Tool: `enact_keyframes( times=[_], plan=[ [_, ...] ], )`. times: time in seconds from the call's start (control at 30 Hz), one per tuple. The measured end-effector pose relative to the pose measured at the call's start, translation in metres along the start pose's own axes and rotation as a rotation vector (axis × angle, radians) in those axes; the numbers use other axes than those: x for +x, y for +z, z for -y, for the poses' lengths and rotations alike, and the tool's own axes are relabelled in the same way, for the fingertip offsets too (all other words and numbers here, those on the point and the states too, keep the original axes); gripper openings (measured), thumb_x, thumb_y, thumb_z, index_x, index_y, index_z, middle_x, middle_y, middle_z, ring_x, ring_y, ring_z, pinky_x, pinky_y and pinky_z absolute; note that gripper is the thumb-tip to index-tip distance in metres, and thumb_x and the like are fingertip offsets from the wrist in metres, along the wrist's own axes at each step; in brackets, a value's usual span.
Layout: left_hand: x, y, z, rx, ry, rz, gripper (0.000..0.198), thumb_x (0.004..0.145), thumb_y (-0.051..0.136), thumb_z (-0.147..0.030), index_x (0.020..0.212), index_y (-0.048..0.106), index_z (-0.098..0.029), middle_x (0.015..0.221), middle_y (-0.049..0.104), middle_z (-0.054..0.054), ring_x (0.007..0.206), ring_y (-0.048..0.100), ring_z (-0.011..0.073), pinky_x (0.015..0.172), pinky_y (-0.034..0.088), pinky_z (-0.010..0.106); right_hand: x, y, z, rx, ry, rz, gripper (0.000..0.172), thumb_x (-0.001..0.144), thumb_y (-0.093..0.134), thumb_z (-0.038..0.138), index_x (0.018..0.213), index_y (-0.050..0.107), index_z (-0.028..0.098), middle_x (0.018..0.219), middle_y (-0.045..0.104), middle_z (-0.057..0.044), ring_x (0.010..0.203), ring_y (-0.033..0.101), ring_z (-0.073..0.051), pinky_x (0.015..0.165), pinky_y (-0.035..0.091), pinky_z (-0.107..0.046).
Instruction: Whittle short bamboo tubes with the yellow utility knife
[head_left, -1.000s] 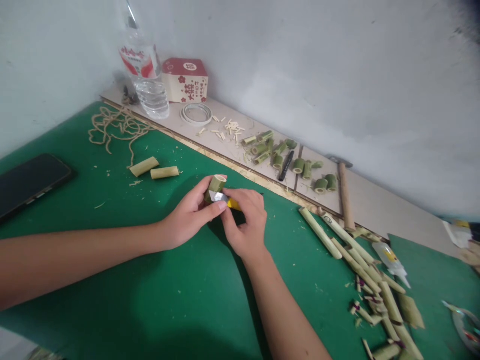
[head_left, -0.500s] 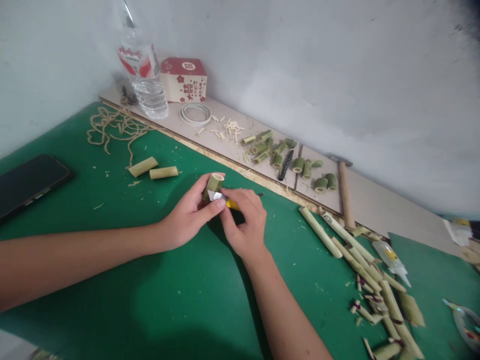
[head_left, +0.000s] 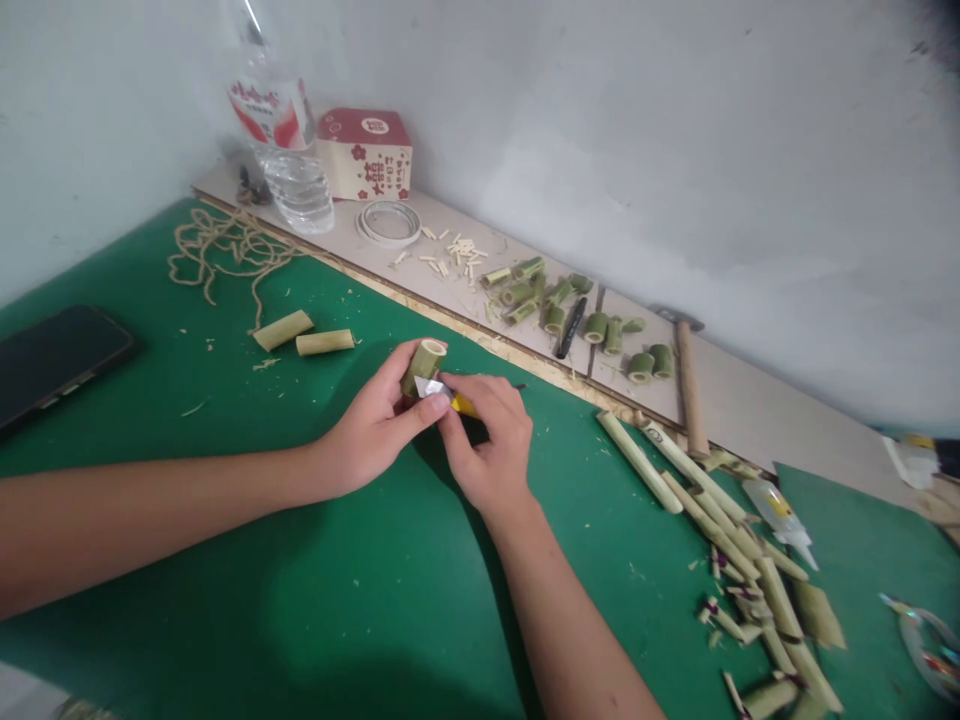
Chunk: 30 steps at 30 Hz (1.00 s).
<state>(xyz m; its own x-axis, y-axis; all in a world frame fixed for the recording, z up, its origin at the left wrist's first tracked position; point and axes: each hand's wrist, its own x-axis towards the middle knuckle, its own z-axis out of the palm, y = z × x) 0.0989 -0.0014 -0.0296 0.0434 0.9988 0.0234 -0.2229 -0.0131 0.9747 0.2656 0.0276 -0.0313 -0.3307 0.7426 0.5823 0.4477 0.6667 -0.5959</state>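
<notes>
A short green bamboo tube [head_left: 424,366] stands tilted in my left hand [head_left: 373,424], its pale cut end facing up. My left fingers wrap behind it, and the thumb reaches across toward the blade. In my right hand [head_left: 489,438] is a yellow utility knife [head_left: 463,404], held close to the blade end. Its silver blade lies against the near side of the tube. Both hands are together above the green mat [head_left: 315,600]. Two split bamboo pieces [head_left: 324,343] rest on the mat beyond my left wrist.
Bamboo sections [head_left: 553,320], a black marker [head_left: 571,328], a hammer [head_left: 691,390] and a water bottle [head_left: 289,170] are along the back ledge. Bamboo strips [head_left: 716,530] and a glue bottle [head_left: 780,515] lie at right. A phone [head_left: 64,365] and twine [head_left: 225,250] are at left.
The tube has tilted slightly in my left hand, and more of its side shows above the blade. The hands stay in nearly the same place; the view has shifted a little.
</notes>
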Motion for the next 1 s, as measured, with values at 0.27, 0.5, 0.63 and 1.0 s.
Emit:
enact_keyframes(
  times=[0.27, 0.5, 0.63, 1.0],
  plan=[
    [0.0021, 0.0000, 0.0003, -0.023, -0.012, 0.015, 0.039, 0.097, 0.080, -0.045, 0.122, 0.060, -0.022, 0.101, 0.058, 0.001, 0.093, 0.057, 0.0161, 0.088, 0.055, 0.028, -0.0003, 0.0007, 0.0003, 0.000, -0.030, -0.037, 0.019, 0.104, 0.065, 0.028, 0.117, 0.079, 0.026, 0.106, 0.084, -0.007, 0.093, 0.077, -0.023, 0.086, 0.061, -0.043],
    [0.0029, 0.0007, -0.0012, -0.027, 0.002, 0.025, 0.035, 0.098, 0.079, -0.047, 0.114, 0.061, -0.021, 0.098, 0.061, 0.001, 0.091, 0.058, 0.0167, 0.085, 0.054, 0.029, -0.0005, 0.0013, -0.0002, -0.023, -0.023, -0.060, 0.017, 0.104, 0.067, 0.029, 0.115, 0.080, 0.027, 0.104, 0.084, -0.007, 0.093, 0.078, -0.024, 0.085, 0.062, -0.043],
    [0.0020, 0.0006, -0.0014, 0.007, 0.015, 0.015, 0.031, 0.102, 0.075, -0.048, 0.106, 0.062, -0.020, 0.094, 0.063, 0.001, 0.087, 0.058, 0.0158, 0.084, 0.054, 0.028, -0.0016, 0.0024, -0.0012, 0.001, -0.028, -0.105, 0.012, 0.102, 0.072, 0.028, 0.112, 0.079, 0.026, 0.101, 0.084, -0.006, 0.090, 0.077, -0.022, 0.084, 0.061, -0.041],
    [-0.0007, 0.0010, 0.0009, -0.074, 0.011, 0.051, 0.037, 0.102, 0.076, -0.045, 0.126, 0.062, -0.022, 0.093, 0.057, -0.001, 0.078, 0.052, 0.0114, 0.073, 0.051, 0.022, -0.0024, 0.0018, 0.0005, -0.054, -0.031, 0.002, 0.020, 0.106, 0.064, 0.033, 0.117, 0.077, 0.022, 0.098, 0.084, -0.006, 0.085, 0.077, -0.022, 0.077, 0.056, -0.037]
  ],
)
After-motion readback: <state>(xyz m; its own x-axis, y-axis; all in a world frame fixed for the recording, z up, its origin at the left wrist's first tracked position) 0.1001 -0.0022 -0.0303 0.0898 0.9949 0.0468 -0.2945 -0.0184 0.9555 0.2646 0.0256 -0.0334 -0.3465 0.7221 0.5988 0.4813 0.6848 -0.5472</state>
